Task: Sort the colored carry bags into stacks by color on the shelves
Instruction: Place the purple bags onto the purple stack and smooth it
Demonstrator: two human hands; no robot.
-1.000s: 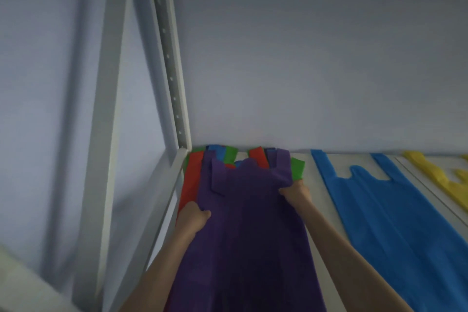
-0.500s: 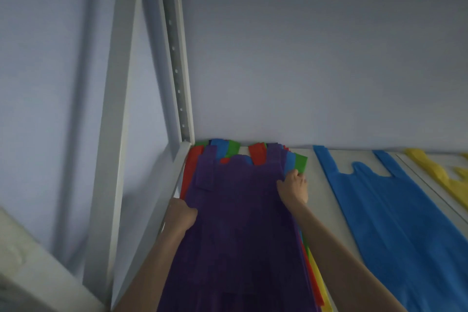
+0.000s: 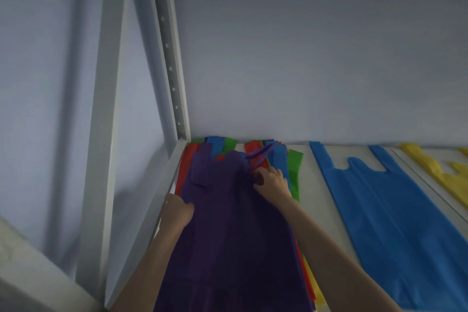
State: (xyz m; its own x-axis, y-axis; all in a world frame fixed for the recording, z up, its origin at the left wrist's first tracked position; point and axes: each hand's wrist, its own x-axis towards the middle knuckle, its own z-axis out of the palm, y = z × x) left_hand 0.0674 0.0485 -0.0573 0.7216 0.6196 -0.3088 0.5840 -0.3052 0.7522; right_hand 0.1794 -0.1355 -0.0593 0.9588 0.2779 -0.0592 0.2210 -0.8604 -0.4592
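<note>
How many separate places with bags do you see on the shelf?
3: a mixed pile with a purple bag on top at the left post, blue bags in the middle, yellow bags far right. More may lie outside the view.

Purple bag [image 3: 228,223] flat atop mixed-colour pile [image 3: 293,172]

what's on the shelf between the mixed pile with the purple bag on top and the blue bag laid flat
Nothing: in the head view a bare strip of shelf separates the mixed pile from the blue bag.
</note>
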